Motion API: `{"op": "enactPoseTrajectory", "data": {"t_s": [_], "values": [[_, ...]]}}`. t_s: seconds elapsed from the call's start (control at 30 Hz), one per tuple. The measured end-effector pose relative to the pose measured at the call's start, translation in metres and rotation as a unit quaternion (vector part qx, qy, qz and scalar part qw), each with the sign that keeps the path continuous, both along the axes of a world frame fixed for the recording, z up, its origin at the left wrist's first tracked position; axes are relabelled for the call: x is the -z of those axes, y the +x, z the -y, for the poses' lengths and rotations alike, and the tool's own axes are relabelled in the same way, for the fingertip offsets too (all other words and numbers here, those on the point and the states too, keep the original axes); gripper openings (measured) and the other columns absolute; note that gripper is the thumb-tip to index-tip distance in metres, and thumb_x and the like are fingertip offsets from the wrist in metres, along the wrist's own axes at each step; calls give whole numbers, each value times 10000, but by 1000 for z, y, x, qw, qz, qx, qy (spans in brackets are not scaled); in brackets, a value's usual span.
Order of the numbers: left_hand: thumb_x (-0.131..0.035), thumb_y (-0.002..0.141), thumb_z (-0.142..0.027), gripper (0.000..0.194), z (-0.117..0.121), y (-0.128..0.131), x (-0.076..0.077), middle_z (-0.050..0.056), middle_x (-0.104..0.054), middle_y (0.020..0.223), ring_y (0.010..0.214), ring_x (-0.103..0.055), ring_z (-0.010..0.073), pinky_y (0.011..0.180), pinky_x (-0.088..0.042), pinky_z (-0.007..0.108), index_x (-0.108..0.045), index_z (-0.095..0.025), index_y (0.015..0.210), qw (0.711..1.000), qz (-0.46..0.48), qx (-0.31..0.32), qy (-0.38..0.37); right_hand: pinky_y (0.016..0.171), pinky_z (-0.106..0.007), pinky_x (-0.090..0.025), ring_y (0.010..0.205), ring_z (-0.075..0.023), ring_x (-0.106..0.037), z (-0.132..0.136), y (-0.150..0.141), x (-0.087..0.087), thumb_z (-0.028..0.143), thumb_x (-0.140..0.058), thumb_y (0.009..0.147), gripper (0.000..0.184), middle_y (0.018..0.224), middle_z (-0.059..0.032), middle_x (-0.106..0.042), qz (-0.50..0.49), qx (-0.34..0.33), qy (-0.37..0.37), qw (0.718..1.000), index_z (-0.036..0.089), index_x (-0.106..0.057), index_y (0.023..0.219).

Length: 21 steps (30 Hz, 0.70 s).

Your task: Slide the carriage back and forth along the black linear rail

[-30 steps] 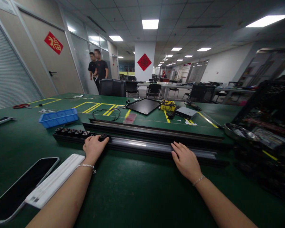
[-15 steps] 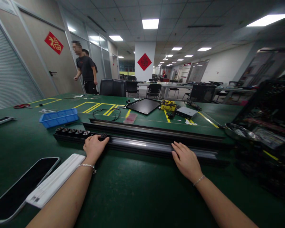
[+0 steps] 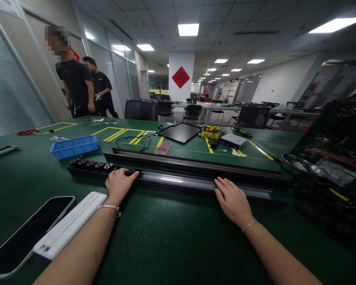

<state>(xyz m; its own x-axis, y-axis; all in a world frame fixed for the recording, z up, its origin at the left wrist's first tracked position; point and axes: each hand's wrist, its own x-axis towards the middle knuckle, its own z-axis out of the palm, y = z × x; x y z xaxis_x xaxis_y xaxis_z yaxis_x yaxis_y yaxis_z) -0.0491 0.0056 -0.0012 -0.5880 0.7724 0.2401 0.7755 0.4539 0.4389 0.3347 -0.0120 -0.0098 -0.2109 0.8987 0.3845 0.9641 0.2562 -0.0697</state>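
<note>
A long black rail with a shiny grey top strip lies crosswise in front of me. My left hand is closed over its left part, thumb and fingers around a small black block on the rail. The fingers partly hide this block. Further left, several similar small black blocks sit in a row on the rail. My right hand bends over the rail's right part, fingers across its top and thumb at the near side. Just behind lies a second long black rail.
A blue bin stands behind the rail's left end. A phone and a white box lie near my left forearm. At the back are a flat black panel and a grey box. Two people stand beyond the table.
My left hand and the small black block have shifted very slightly right. My right hand stays in place. Two people in the background have come closer and moved left.
</note>
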Motion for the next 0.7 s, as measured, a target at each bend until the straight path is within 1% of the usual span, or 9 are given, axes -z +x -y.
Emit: {"op": "enactPoseTrajectory", "data": {"t_s": [0.2, 0.7], "values": [[-508, 696, -600, 501, 0, 0, 0, 124, -584, 1146, 1185, -419, 305, 942, -345, 428, -640, -222, 998, 1000, 8, 2, 3, 970, -406, -380, 1254, -221, -402, 0, 0, 0, 372, -277, 912, 473, 1340, -49, -500, 4, 5, -8, 1000, 187, -530, 1267], [-501, 699, -604, 496, 0, -2, 0, 114, -577, 1152, 1202, -400, 309, 953, -336, 428, -641, -232, 996, 1000, 16, 5, -7, 960, -410, -388, 1246, -226, -412, -2, 2, 4, 362, -299, 903, 453, 1327, -48, -514, 3, -1, 6, 1000, 217, -542, 1257]]}}
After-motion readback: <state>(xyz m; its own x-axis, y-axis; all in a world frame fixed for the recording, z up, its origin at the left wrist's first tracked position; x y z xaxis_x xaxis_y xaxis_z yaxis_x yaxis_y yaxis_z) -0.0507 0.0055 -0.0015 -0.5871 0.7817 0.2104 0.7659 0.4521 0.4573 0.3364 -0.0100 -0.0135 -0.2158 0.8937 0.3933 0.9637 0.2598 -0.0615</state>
